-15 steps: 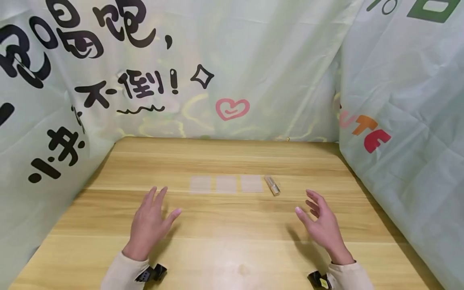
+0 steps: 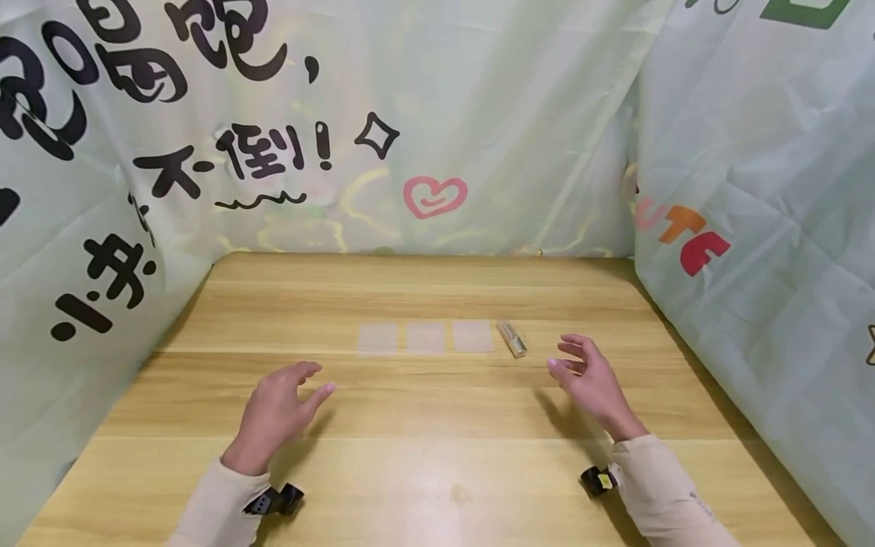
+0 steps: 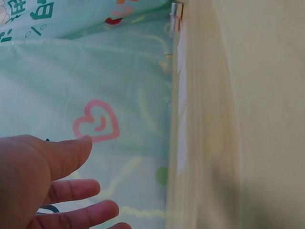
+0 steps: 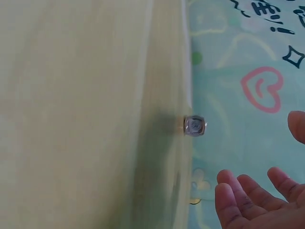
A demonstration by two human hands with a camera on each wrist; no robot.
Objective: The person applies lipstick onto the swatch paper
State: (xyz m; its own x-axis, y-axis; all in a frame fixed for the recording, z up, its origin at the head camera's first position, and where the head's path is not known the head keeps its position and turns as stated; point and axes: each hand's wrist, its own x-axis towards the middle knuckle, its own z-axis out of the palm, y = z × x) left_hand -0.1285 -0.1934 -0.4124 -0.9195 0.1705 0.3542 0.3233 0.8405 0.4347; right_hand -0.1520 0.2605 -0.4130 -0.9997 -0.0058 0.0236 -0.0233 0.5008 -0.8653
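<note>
A small lipstick-like tube [image 2: 511,339], clear with a silvery band, lies on the wooden table right of three pale square sheets. The left sheet [image 2: 377,339], middle sheet [image 2: 425,337] and right sheet [image 2: 472,336] form a row. My right hand [image 2: 593,384] hovers just right of the tube, fingers loosely bent, holding nothing. In the right wrist view the tube's squarish end [image 4: 195,126] faces the camera, apart from the fingers [image 4: 228,205]. Over the table at left, my left hand [image 2: 273,414] is empty, thumb apart from its relaxed fingers.
The wooden table [image 2: 410,486] runs back to a pale printed cloth [image 2: 547,137] with black lettering and a pink heart. More cloth [image 2: 752,167] bounds the right side. A small black device [image 2: 598,480] sits at the right wrist and another [image 2: 276,500] at the left.
My right hand has moved forward and slightly left, closer to the tube. The left hand's fingers have bent a little more. The tube and sheets lie as before; the head view has shifted slightly.
</note>
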